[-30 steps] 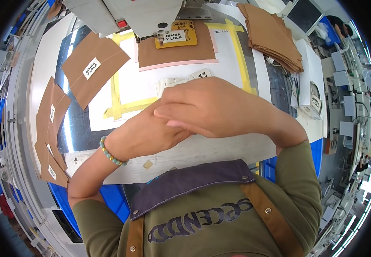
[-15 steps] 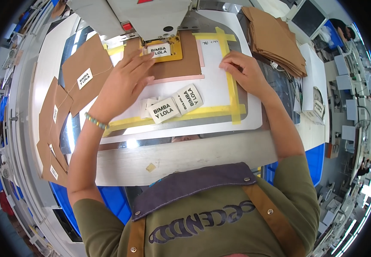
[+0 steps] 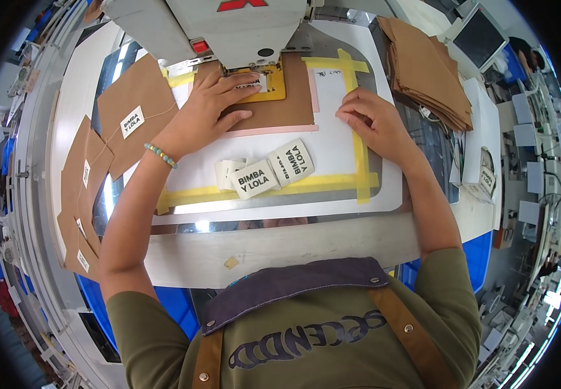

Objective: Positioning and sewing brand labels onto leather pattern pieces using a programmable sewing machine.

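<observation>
Two bare hands in the head view: apart now, where a second ago they met over the white label strip (image 3: 254, 179), which lies loose on the white sheet (image 3: 335, 146). Left hand (image 3: 206, 113) spread, fingers over the label in the yellow frame (image 3: 277, 84), on the brown panel (image 3: 287, 117); not clamped. Right hand (image 3: 374, 123) curled by the yellow tape (image 3: 361, 162); pinch, cannot tell. Handling has apparently shifted from strip to framed label.

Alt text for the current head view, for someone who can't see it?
A person's bare left hand lies open over a flat brown sheet and a yellow rectangular frame, below a white machine head. The bare right hand, fingers curled, is over a yellow tape strip; white printed labels lie nearer the person.
</observation>
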A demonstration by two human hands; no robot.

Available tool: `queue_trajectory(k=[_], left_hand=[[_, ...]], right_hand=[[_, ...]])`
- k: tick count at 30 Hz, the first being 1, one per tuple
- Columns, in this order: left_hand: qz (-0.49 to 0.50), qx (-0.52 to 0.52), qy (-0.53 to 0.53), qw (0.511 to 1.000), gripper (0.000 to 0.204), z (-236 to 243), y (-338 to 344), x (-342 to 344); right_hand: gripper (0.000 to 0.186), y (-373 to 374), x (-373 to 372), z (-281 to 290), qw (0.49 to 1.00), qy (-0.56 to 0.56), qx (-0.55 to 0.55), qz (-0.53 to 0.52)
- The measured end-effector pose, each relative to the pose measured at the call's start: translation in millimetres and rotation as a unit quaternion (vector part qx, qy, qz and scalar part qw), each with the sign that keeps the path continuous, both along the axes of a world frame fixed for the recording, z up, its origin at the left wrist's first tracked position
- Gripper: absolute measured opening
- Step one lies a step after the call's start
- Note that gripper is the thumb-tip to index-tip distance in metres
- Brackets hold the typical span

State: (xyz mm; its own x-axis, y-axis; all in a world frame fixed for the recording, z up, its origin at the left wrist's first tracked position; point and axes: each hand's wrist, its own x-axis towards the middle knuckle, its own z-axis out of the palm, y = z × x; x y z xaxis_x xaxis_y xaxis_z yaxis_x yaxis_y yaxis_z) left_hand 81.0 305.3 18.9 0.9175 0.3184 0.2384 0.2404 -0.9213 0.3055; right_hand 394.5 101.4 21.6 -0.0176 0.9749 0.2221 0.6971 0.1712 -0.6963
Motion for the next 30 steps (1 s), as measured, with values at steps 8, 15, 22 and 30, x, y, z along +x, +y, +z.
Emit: queue_trajectory(k=[8, 15, 22, 30], left_hand=[[-0.014, -0.006, -0.005, 1.000, 0.045, 1, 0, -2], [-0.028, 0.002, -0.003, 1.000, 0.046, 4, 3, -1], [0.000, -0.007, 0.007, 1.000, 0.046, 1, 10, 2], [0.020, -0.042, -0.035, 0.998, 0.043, -7, 30, -1]], right_hand=[[0.012, 0, -1, 2, 1.000, -0.023, -0.007, -0.001], [0.010, 5, 8, -3, 0.989, -0.012, 0.138, -0.048], [0.010, 4, 5, -3, 0.988, 0.001, 0.133, -0.077], [0.011, 4, -2, -5, 0.988, -0.003, 0.134, -0.074]])
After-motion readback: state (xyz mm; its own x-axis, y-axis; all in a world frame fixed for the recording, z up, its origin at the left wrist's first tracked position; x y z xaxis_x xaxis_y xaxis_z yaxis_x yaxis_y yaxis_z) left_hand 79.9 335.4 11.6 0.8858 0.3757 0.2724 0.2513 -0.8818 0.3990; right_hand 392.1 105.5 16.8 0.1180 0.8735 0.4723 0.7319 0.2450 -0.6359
